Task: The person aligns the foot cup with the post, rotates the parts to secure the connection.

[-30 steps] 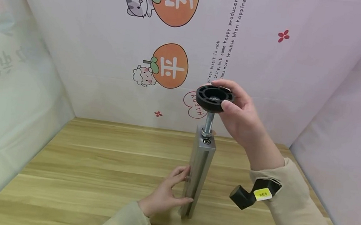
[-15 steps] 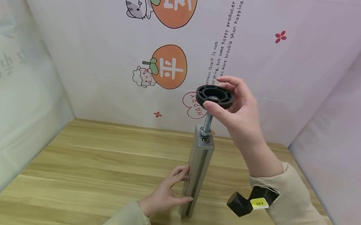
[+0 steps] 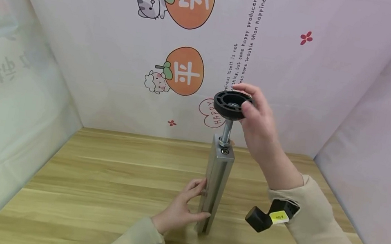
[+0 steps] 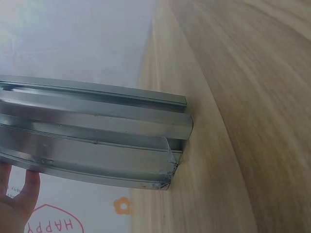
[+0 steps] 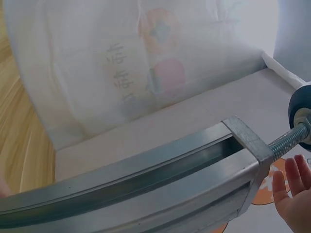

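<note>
An aluminium profile (image 3: pixel 216 182) stands upright on the wooden table, grooves running along its length. From its top end cap rises a threaded stem (image 3: pixel 227 130) with a nut at its base, carrying a round black levelling foot (image 3: pixel 226 110). Low on the profile, my left hand (image 3: pixel 178 210) grips it between thumb and fingers. At the top, my right hand (image 3: pixel 263 129) holds the foot by its right side, thumb at the near rim and index finger behind. In the right wrist view several fingertips (image 5: pixel 293 174) show beside the stem.
The wooden table (image 3: pixel 117 177) spreads around the profile. Printed white cloth (image 3: pixel 262 65) forms the back wall, with plain cloth sides left and right. A black wrist camera (image 3: pixel 258 219) hangs below the right sleeve.
The right thumb swept left across the near rim of the levelling foot, then came back to its right side, fingers shifting with it. The left hand and profile stay in place.
</note>
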The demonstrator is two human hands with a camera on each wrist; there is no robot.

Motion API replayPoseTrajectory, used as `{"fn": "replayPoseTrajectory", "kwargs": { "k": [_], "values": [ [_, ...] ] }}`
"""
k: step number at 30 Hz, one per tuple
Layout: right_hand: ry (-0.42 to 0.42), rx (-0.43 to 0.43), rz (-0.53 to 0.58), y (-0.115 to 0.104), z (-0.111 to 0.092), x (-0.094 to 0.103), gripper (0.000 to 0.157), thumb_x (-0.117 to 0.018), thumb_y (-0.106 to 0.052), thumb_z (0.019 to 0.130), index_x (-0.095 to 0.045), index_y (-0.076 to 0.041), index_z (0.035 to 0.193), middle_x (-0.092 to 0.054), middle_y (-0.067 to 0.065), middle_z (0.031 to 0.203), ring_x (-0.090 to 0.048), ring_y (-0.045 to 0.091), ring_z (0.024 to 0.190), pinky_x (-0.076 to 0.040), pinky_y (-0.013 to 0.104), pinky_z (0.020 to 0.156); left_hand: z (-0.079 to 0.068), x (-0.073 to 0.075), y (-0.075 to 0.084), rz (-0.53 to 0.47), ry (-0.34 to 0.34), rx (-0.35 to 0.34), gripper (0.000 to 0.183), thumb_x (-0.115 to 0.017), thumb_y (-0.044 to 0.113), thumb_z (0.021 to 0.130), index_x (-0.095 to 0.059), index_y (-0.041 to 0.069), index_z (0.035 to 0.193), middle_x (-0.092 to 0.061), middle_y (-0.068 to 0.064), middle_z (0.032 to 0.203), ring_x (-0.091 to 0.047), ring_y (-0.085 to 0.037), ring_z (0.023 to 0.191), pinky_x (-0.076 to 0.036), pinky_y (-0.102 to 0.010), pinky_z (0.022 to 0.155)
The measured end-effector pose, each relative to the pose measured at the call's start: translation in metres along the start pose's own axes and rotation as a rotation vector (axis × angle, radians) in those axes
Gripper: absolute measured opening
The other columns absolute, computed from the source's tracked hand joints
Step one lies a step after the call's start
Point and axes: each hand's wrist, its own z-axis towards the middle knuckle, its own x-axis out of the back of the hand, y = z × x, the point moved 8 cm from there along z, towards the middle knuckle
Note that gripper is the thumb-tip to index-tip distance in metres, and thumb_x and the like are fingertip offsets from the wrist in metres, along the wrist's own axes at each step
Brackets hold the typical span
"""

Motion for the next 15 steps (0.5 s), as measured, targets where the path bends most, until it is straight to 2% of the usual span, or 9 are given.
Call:
{"fn": "replayPoseTrajectory", "kwargs": {
  "k": [3,5,8,11,15],
  "values": [
    [-0.125,-0.047,0.179,0.008,0.004,-0.002,0.038,-0.053,-0.031,0.091,-0.053,-0.011,0.123,-0.057,0.007,0.109,-0.055,0.018,0.105,-0.041,0.030,0.096,0.000,0.000,-0.002,-0.013,-0.001,0.018,0.106,-0.074,-0.006,0.076,-0.008,0.027,0.152,-0.037,-0.020,0.135,-0.049,-0.021,0.116,-0.047,-0.033,0.096],
    [-0.220,-0.097,0.251,0.012,0.005,-0.006,0.042,-0.050,-0.035,0.092,-0.051,-0.014,0.128,-0.057,0.007,0.115,-0.052,0.019,0.110,-0.038,0.032,0.098,0.000,0.000,-0.002,-0.015,-0.001,0.014,0.104,-0.073,-0.005,0.077,-0.008,0.026,0.152,-0.037,-0.019,0.135,-0.048,-0.021,0.116,-0.047,-0.033,0.096],
    [-0.319,-0.150,0.324,0.017,0.004,-0.009,0.047,-0.049,-0.035,0.090,-0.047,-0.018,0.134,-0.054,0.009,0.124,-0.049,0.020,0.114,-0.036,0.035,0.100,0.001,0.001,0.000,-0.009,0.001,0.002,0.104,-0.073,-0.005,0.077,-0.008,0.026,0.153,-0.037,-0.019,0.135,-0.048,-0.021,0.116,-0.047,-0.033,0.096],
    [-0.355,-0.168,0.397,0.018,0.004,-0.012,0.050,-0.051,-0.032,0.088,-0.043,-0.020,0.136,-0.051,0.009,0.128,-0.048,0.020,0.113,-0.035,0.035,0.101,0.001,0.001,0.001,-0.007,0.001,-0.002,0.105,-0.074,-0.006,0.077,-0.008,0.025,0.152,-0.038,-0.020,0.134,-0.047,-0.020,0.117,-0.047,-0.033,0.096],
    [-0.368,-0.140,0.527,0.014,0.009,-0.015,0.055,-0.051,-0.022,0.083,-0.040,-0.018,0.136,-0.045,0.013,0.131,-0.046,0.022,0.114,-0.033,0.034,0.104,0.000,0.001,0.000,-0.007,0.002,0.008,0.105,-0.074,-0.006,0.076,-0.008,0.026,0.152,-0.038,-0.020,0.134,-0.047,-0.019,0.118,-0.046,-0.033,0.097]
  ]
}}
